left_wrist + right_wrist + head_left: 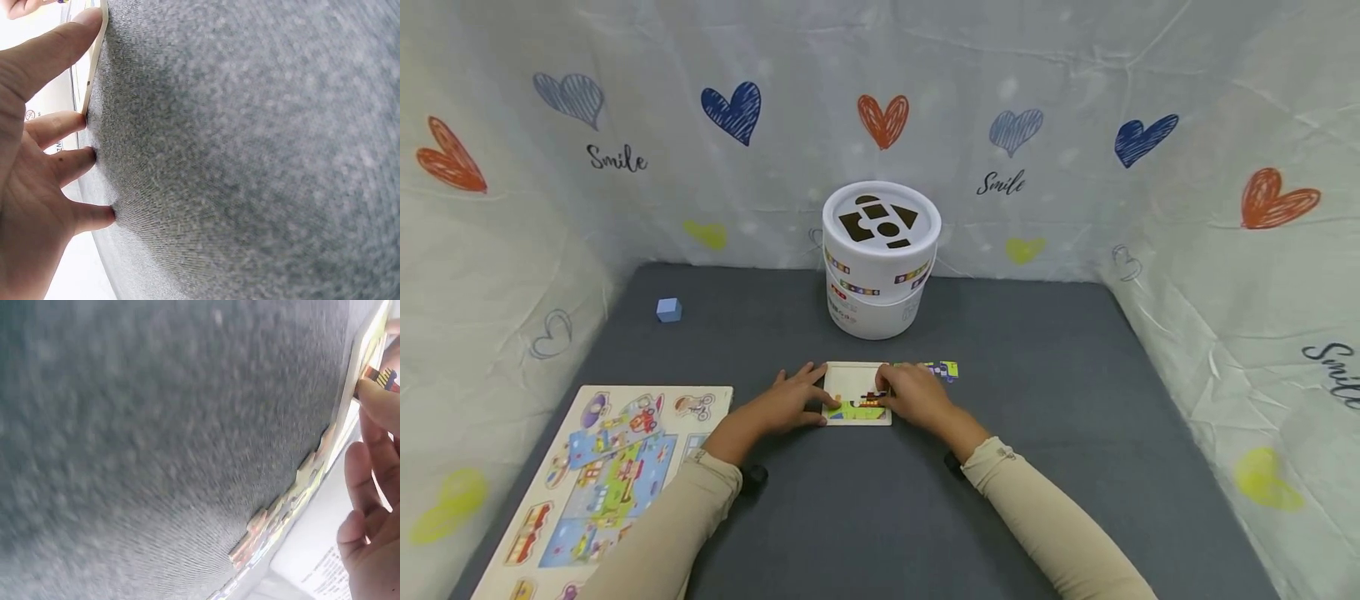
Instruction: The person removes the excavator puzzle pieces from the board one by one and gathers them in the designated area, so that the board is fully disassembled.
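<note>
A small pale puzzle tray lies in the middle of the table, with joined green picture pieces along its near side. My left hand spreads its fingers at the tray's left edge, and the index finger reaches over the green pieces. In the left wrist view the thumb presses the tray's rim. A dark-patterned puzzle piece is pinched between the thumb and fingers of my right hand, low over the tray's right side. More joined puzzle pieces lie just right of the tray, partly hidden behind that hand.
Behind the tray stands a white bucket with shape holes in its lid. A blue cube sits at the back left. On the left, a large picture board carries colourful puzzle sections, partly covered by my left sleeve.
</note>
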Action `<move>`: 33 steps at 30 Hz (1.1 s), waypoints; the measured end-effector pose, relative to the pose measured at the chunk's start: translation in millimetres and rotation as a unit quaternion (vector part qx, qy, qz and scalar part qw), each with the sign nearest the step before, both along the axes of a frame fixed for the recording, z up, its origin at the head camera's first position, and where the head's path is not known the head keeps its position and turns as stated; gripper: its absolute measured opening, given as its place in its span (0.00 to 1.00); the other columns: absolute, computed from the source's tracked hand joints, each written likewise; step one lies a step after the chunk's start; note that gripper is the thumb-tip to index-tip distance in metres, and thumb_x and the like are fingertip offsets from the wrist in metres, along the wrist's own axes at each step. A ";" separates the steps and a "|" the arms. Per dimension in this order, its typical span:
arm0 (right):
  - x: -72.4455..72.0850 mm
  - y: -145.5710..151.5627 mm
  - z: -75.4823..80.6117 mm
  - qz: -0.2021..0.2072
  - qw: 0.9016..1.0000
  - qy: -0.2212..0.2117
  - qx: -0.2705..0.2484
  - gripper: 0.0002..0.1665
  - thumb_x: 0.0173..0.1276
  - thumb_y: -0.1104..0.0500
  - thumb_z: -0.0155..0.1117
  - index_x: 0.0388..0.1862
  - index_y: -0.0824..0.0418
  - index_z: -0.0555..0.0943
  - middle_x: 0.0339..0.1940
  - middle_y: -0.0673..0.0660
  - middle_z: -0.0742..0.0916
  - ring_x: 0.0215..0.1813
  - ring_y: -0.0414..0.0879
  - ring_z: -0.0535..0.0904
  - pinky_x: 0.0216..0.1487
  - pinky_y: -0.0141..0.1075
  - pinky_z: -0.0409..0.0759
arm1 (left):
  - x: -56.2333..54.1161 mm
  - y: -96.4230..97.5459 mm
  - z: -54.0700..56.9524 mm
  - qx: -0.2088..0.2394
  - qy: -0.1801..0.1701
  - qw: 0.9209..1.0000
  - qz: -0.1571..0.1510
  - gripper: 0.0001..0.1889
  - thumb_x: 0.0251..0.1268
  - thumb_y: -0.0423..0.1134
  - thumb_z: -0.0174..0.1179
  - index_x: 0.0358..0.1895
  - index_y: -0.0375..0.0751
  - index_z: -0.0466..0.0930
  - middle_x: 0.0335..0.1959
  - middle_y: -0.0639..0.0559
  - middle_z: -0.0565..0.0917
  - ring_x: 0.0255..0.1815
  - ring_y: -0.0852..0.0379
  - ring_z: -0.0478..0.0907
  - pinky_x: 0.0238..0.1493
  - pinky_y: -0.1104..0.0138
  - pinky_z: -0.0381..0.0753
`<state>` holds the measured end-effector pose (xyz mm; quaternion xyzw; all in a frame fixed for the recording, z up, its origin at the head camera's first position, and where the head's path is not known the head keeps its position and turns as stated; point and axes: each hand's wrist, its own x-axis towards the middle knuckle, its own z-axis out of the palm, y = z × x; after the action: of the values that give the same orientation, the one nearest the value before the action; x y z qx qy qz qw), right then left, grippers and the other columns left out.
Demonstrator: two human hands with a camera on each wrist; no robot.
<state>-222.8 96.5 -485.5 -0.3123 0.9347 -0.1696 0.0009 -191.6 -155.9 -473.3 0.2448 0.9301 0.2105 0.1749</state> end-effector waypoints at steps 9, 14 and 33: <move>-9.0 41.3 21.8 -0.072 0.977 -0.123 -0.161 0.07 0.65 0.57 0.69 0.39 0.57 0.79 0.34 0.51 0.84 0.34 0.41 0.80 0.35 0.37 0.78 | -0.8 -1.2 -3.0 -0.002 -0.006 1.000 0.003 0.18 0.61 0.43 0.67 0.55 0.51 0.85 0.77 0.37 0.54 0.77 0.32 0.43 0.65 0.28 0.42; -16.3 88.4 23.2 -0.133 0.966 -0.157 -0.158 0.09 0.69 0.57 0.64 0.44 0.61 0.81 0.38 0.55 0.85 0.40 0.47 0.81 0.41 0.42 0.79 | -1.3 -3.1 -4.2 -0.006 -0.009 1.000 0.006 0.18 0.61 0.44 0.67 0.56 0.52 0.84 0.77 0.38 0.54 0.77 0.32 0.43 0.65 0.28 0.42; -11.1 126.9 -2.2 -0.107 0.959 -0.217 -0.148 0.09 0.70 0.60 0.62 0.44 0.64 0.82 0.36 0.56 0.86 0.35 0.44 0.80 0.36 0.37 0.78 | -1.6 -1.1 -2.6 0.002 -0.013 1.000 0.006 0.19 0.60 0.43 0.68 0.56 0.51 0.84 0.77 0.37 0.54 0.77 0.31 0.44 0.65 0.28 0.41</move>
<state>-234.0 223.4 -487.7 -0.1630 0.9043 -0.3691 0.1392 -193.1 -157.0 -475.9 0.2371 0.9289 0.2161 0.1850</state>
